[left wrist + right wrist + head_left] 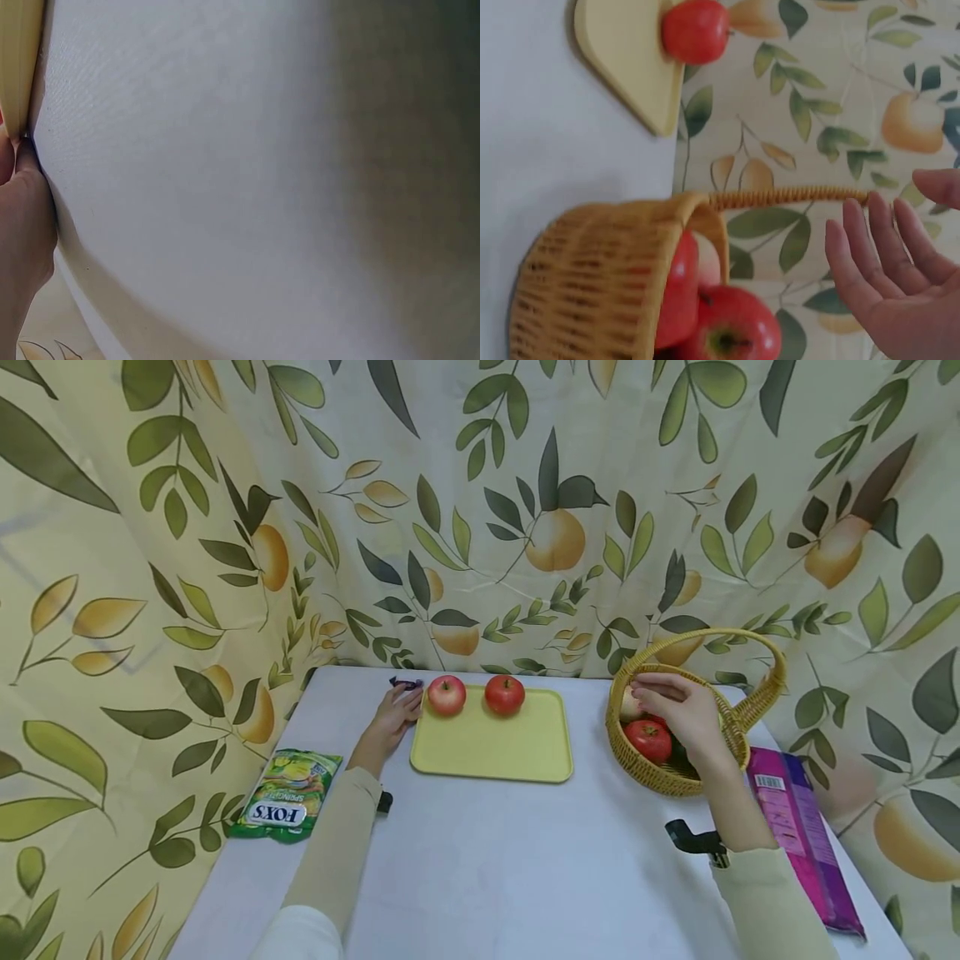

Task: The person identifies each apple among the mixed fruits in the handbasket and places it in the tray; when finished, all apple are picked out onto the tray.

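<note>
My left hand [392, 718] rests at the left edge of the yellow tray [491, 752], fingertips beside a small dark wrapped item [406, 683]. In the left wrist view, the hand [26, 225] touches the tray's rim [19, 67]; whether it grips is hard to tell. Two red apples, one left [446, 696] and one right [505, 695], sit on the tray. Over the wicker basket [660, 783] is my right hand [686, 710]; in the right wrist view the hand [907, 285] has spread fingers and holds nothing. Inside the basket are a red apple [648, 741] and a paler fruit [707, 259].
A green Fox's packet [288, 795] lies at the table's left side. On the right, a pink and purple packet [802, 835] lies beside the basket. The basket's tall handle [776, 668] arches over its opening. A patterned curtain [487, 527] hangs behind the table.
</note>
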Demonstrator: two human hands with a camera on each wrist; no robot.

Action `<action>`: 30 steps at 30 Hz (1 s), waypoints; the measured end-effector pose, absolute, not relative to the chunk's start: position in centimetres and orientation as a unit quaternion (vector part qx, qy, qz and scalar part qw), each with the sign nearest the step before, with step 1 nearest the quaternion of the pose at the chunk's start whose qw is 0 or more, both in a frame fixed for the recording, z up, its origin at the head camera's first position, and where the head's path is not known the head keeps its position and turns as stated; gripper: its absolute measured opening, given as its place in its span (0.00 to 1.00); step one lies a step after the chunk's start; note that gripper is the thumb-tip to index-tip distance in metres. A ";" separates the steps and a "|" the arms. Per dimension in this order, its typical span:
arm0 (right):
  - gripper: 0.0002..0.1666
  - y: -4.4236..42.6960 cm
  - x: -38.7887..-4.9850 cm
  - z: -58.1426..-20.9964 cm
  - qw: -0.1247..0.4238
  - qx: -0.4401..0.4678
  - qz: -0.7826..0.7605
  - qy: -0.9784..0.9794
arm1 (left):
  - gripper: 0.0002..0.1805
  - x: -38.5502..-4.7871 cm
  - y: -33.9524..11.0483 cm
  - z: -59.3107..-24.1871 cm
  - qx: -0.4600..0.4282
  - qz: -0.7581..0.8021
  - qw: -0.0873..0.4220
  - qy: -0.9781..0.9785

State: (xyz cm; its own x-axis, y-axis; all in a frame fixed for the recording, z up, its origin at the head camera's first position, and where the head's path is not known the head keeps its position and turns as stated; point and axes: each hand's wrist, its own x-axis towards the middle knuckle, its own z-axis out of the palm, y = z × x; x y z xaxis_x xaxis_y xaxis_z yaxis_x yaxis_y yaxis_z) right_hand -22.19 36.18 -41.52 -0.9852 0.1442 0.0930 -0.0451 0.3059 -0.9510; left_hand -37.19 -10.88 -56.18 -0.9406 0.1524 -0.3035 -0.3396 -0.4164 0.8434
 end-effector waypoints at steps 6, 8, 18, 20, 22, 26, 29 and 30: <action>0.31 39.1 -22.8 -41.5 0.082 -0.049 0.580 -0.809 | 0.51 -37.2 -11.1 -56.2 -0.090 0.838 0.141 0.519; 0.32 39.8 -23.0 -41.5 0.085 -0.060 0.565 -0.818 | 0.51 -37.2 -11.2 -56.3 -0.087 0.838 0.140 0.520; 0.32 43.2 -24.5 -42.6 0.087 -0.090 0.489 -0.863 | 0.51 -37.3 -11.2 -56.5 -0.089 0.837 0.142 0.521; 0.32 43.8 -24.8 -42.9 0.084 -0.079 0.495 -0.861 | 0.51 -37.2 -11.2 -56.4 -0.088 0.837 0.142 0.521; 0.32 44.3 -25.0 -43.0 0.081 -0.070 0.506 -0.856 | 0.51 -37.2 -11.2 -56.4 -0.088 0.838 0.144 0.519; 0.34 45.4 -25.3 -43.5 0.063 -0.053 0.512 -0.855 | 0.51 -37.3 -11.0 -56.4 -0.089 0.839 0.145 0.517; 0.36 46.3 -25.4 -44.0 0.030 -0.048 0.497 -0.866 | 0.52 -37.3 -10.8 -56.3 -0.089 0.839 0.146 0.516; 0.36 46.5 -25.4 -44.2 0.018 -0.045 0.489 -0.871 | 0.52 -37.3 -10.8 -56.3 -0.088 0.840 0.147 0.515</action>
State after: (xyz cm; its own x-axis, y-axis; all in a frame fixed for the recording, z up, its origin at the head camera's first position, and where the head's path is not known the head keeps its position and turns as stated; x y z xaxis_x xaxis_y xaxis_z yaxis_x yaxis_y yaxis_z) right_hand -25.39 46.53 -44.21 -0.9953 0.0958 -0.0131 0.0610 0.5169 -0.8539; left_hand -37.31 -10.81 -56.32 -0.9415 0.1559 -0.2987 -0.3370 -0.4260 0.8397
